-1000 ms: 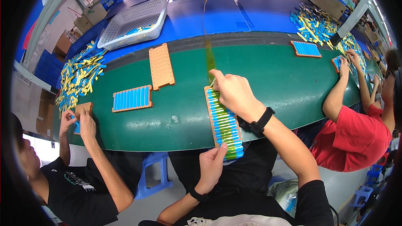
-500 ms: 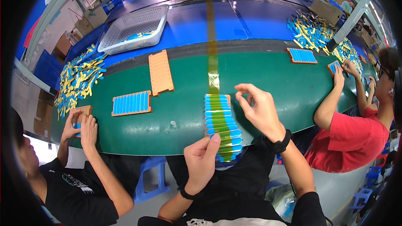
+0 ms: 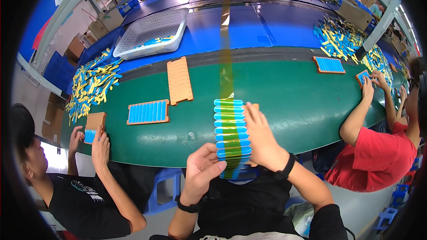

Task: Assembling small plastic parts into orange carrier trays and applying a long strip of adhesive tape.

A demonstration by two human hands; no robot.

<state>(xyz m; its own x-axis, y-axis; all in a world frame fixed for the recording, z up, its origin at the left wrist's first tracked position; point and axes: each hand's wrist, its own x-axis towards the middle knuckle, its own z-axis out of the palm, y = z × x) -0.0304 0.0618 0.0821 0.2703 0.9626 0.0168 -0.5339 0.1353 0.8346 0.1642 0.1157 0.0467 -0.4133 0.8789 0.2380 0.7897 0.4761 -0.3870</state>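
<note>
taped blue strips (image 3: 231, 130) between both hands (image 3: 201, 169) (image 3: 263, 141)

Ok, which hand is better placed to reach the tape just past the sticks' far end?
Likely the right hand: its fingertips lie beside the far end of the blue sticks, close to where the tape runs on. The left hand is at their near end.

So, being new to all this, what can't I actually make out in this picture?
All in the head view:
- Underside of the taped blue strip: hidden by its own upper face.
- Thumb of the right hand: out of sight, behind the hand or the strip.
- Far end of the yellow tape: cut off by the top edge.
- Number of pieces in the white basket: too small and overlapping.
</note>
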